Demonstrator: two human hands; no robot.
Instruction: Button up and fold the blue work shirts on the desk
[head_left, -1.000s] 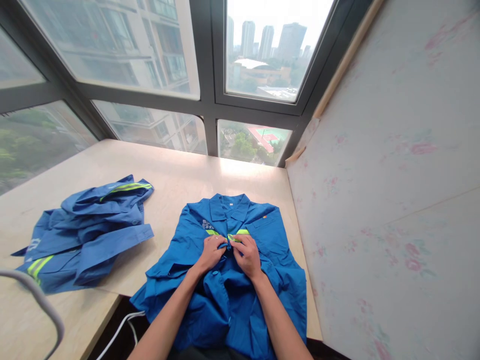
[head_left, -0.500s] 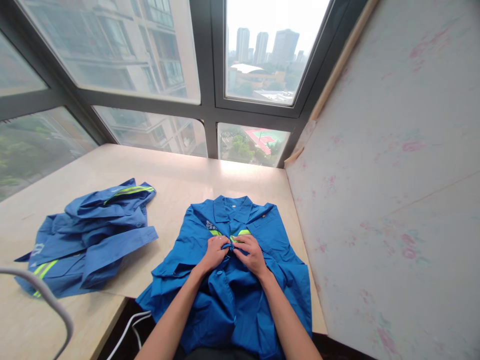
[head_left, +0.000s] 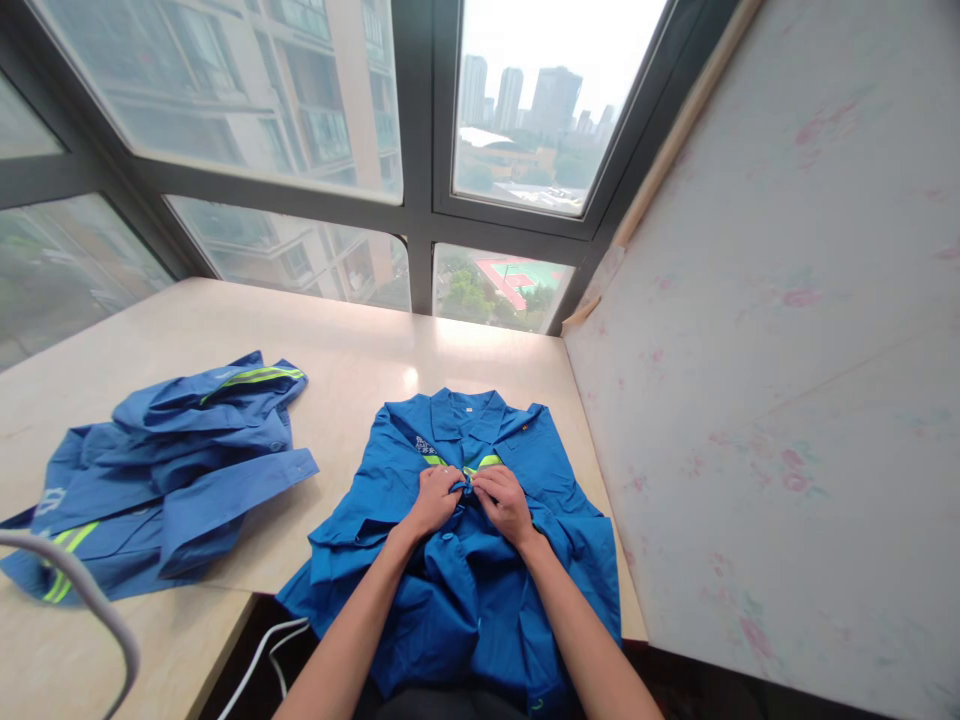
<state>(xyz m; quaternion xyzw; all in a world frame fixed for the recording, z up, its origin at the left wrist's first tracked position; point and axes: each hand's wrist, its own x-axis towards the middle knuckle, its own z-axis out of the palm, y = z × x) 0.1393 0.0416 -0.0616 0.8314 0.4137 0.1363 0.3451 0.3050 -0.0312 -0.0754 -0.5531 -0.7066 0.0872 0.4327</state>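
A blue work jacket (head_left: 480, 590) lies front up, its collar toward the window and its lower part hanging over the near edge. White lettering and a yellow-green stripe cross its chest. My left hand (head_left: 437, 498) pinches the front edge of the jacket at chest height, fingers closed on the cloth. Close beside it, my right hand (head_left: 504, 502) is also closed on the front edge, fingertips almost meeting the left ones. Whatever small part lies between the fingertips is hidden. Below the hands, a button shows on the front.
Another blue jacket (head_left: 187, 470) with yellow-green stripes lies crumpled on the pale ledge (head_left: 315, 335) at left. A grey curved tube (head_left: 97, 590) and a white cable (head_left: 259, 655) are at lower left. A flowered wall (head_left: 780, 350) bounds the right side; windows stand behind.
Both hands stay at the jacket's front, with slight shifts of the fingers; the right fingers look more tightly closed. The view has turned a little.
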